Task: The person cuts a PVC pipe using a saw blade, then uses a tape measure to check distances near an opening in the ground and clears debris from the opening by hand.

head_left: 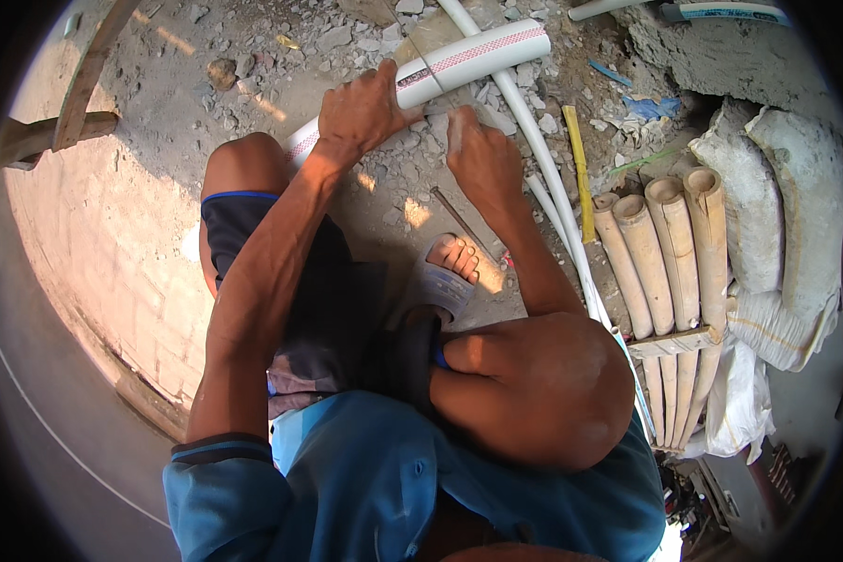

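Note:
A thick white plastic pipe (485, 58) with a red patterned stripe slants across the upper middle, over the rubble. My left hand (361, 110) is closed round it, pressing from above, and its lower left end passes by my knee. Just right of that hand, a thin dark saw blade (428, 70) seen edge-on crosses the pipe. At the near end of this blade my right hand (482, 155) is closed in a fist; its grip is partly hidden by the fingers. A metal rod (464, 223) lies on the ground below, beside my foot.
Thinner white pipes (534, 140) run under the thick pipe and down the right side. A yellow strip (579, 173), bamboo poles (670, 244) and pale sacks (787, 206) stand farther right. Broken stones (337, 39) cover the ground ahead. A wooden frame (84, 84) is at upper left.

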Demonstrator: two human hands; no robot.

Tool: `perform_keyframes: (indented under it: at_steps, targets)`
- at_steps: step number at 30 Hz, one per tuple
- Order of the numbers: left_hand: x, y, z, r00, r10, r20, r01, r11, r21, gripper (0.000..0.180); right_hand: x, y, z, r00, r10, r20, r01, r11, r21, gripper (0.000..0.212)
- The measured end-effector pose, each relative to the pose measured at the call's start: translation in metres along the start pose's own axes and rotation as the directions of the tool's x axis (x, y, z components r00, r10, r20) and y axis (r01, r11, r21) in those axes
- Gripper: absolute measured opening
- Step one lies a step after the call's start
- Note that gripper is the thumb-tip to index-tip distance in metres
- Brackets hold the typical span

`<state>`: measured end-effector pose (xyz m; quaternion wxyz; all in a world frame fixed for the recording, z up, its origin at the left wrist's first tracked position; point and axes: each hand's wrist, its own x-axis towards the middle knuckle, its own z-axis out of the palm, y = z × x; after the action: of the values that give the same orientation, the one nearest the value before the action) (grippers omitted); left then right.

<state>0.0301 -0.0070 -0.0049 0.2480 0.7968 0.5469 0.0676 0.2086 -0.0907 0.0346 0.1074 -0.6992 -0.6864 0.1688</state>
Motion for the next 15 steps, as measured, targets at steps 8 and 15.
perform_keyframes:
  at_steps: [8, 15]
  targets:
    - [0.009, -0.013, -0.011, 0.999, -0.035, -0.034, 0.038, 0.997, 0.074, 0.064, -0.049, 0.008, 0.0, 0.999, 0.003, -0.043, 0.0, 0.998, 0.065, 0.009]
    - [0.009, 0.003, -0.004, 1.0, 0.019, 0.005, -0.019, 1.0, -0.006, 0.066, -0.018, -0.002, 0.002, 0.998, 0.001, -0.069, -0.001, 1.0, -0.004, 0.008]
